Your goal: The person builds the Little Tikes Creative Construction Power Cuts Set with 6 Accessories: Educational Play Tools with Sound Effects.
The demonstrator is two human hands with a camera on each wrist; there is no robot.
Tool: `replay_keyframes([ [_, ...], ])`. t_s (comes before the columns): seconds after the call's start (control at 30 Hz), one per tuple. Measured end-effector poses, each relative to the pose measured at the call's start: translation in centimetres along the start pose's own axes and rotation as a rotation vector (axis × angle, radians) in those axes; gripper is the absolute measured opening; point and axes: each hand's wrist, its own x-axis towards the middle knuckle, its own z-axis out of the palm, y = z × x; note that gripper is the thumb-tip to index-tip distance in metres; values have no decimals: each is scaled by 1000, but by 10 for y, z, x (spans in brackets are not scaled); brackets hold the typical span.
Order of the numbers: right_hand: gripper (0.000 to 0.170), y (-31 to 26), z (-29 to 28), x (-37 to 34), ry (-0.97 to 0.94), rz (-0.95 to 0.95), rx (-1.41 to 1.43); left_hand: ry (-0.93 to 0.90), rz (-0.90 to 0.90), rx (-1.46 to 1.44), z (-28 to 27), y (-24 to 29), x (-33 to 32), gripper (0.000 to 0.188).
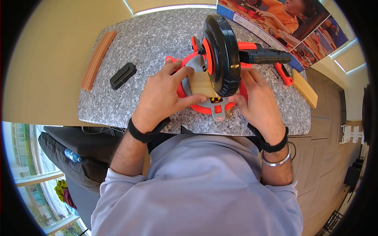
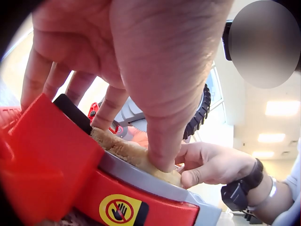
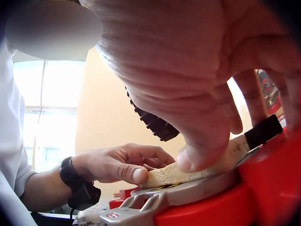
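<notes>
A toy miter saw stands on the table in front of me, with a round red and grey base (image 1: 201,109), a black guard (image 1: 227,59) and a black handle (image 1: 267,56). On the base lies a pale yellow plank (image 1: 201,83) with a porous edge, partly hidden by the guard. My left hand (image 1: 162,89) pinches its left part, thumb at the near edge and index finger at the far side. At the right end my right hand (image 1: 262,100) grips the plank, the thumb (image 3: 190,160) along the near edge and the other fingers reaching behind.
A reddish-brown plank (image 1: 98,61) and a black, oblong object (image 1: 123,76) lie on the left of the speckled table (image 1: 149,35). To the right are a red-handled tool (image 1: 284,75), another yellow plank (image 1: 305,88) and a printed box (image 1: 275,19) behind.
</notes>
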Motion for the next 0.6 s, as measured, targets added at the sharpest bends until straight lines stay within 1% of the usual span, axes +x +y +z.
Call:
replay_keyframes([
  [0.17, 60, -1, -1, 0, -2, 5, -8, -1, -7, 4, 1, -1, 0, 73],
  [0.6, 59, 0, 1, -1, 3, 7, -6, 7, -5, 26, 3, 0, 0, 74],
])
